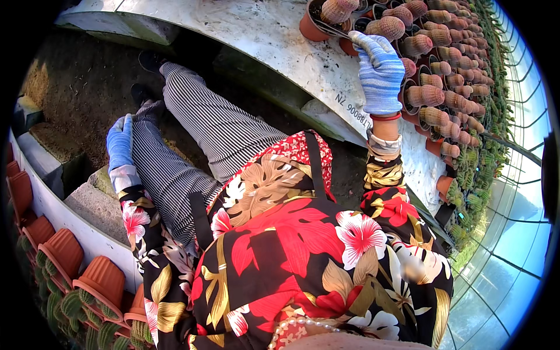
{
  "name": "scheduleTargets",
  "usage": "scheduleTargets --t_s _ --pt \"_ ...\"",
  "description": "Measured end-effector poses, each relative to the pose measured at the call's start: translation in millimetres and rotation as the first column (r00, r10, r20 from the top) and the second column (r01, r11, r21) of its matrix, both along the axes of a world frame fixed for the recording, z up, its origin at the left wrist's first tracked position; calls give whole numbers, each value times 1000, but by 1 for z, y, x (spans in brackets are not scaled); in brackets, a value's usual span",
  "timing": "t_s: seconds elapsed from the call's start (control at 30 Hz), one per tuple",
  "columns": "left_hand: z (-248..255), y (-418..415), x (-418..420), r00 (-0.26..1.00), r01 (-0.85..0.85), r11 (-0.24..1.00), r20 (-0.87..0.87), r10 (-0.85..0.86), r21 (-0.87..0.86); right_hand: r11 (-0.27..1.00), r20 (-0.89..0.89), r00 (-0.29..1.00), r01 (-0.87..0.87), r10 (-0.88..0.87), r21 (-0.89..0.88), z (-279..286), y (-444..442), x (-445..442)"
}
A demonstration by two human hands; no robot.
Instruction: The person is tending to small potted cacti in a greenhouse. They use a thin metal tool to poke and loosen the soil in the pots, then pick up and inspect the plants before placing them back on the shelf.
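My right hand (378, 70), in a blue and grey knit glove, is closed on a pair of metal tweezers (329, 29). The tweezers reach left over the rim of a terracotta-coloured plastic pot (310, 29), where a pinkish, round-topped cactus (336, 10) stands in dark soil. Whether their tips touch anything is not clear. My left hand (120, 142), in a matching glove, hangs beside my striped trouser leg with its fingers pointing away from me. No object shows in it; its palm side is hidden.
Many potted pinkish cacti (424, 95) crowd the right of the white bench (280, 39). Green cacti grow beyond them. At lower left, upturned terracotta-coloured pots (101, 280) lie over green cacti on another bench. Concrete blocks (98, 205) stand by the dirt floor (87, 87).
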State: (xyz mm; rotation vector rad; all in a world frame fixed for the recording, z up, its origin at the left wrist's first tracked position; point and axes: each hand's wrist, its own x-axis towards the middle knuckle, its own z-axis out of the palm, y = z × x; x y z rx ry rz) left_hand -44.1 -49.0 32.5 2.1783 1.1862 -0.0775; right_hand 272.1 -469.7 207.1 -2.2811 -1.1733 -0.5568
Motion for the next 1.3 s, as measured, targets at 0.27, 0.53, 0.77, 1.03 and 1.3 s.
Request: scheduleTargets --t_s 0.27,0.53,0.77,1.03,1.3 --pt "4 -3 1 1000 -11 1000 -13 11 -14 1000 -2 1000 1 -1 -27 18 -19 5" --pt "5 -3 2 1000 -24 999 5 24 -34 999 7 999 -32 33 -29 19 -16 3" --pt "-2 -2 0 998 10 998 66 -6 -59 989 61 997 52 -44 -137 31 -22 15" --pt "6 -4 3 999 -5 999 44 7 -54 968 179 955 246 -235 -42 22 -6 21" --pt "-3 -2 -3 997 -33 997 69 38 -73 957 171 954 268 -247 -114 21 1 4"
